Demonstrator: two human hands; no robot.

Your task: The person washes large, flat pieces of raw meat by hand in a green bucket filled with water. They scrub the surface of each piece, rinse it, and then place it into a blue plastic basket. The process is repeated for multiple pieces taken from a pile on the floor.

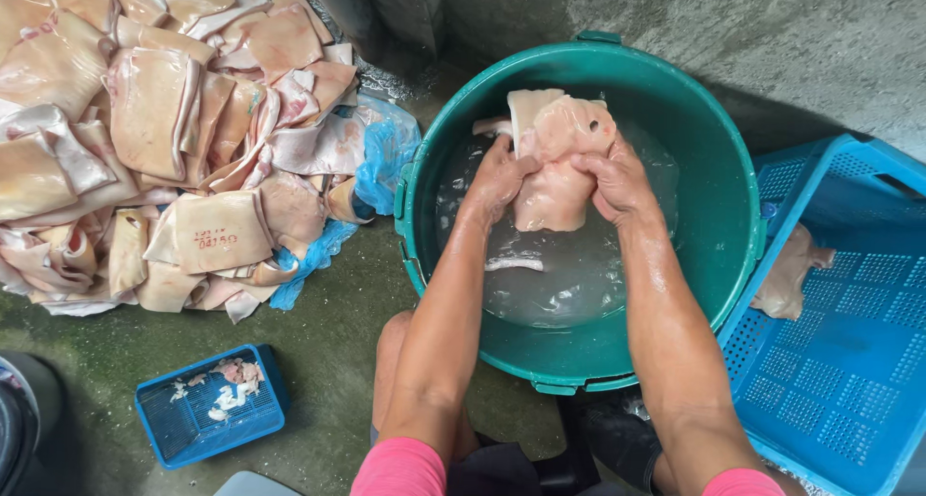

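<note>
- Two bare hands grip one slab of pale pink pork skin over the water in a green plastic tub: the left hand is clenched on its left edge, the right hand is clenched on its right edge
- The slab hangs between them, folded and drooping, its lower end touching or just above the cloudy water; a hole shows near its top
- It looks soft and floppy, wet and greasy, so likely slippery; a fistful of the edge on each side, fingers wrapped round, seems the safest hold, since a pinch at one corner would probably slide off
- A small white scrap floats in the water below the hands
- Left of the tub lies a big heap of similar skin pieces on blue plastic sheet
- Right of the tub stands a blue crate holding one piece
- A small blue basket with trimmings sits on the concrete floor
</note>
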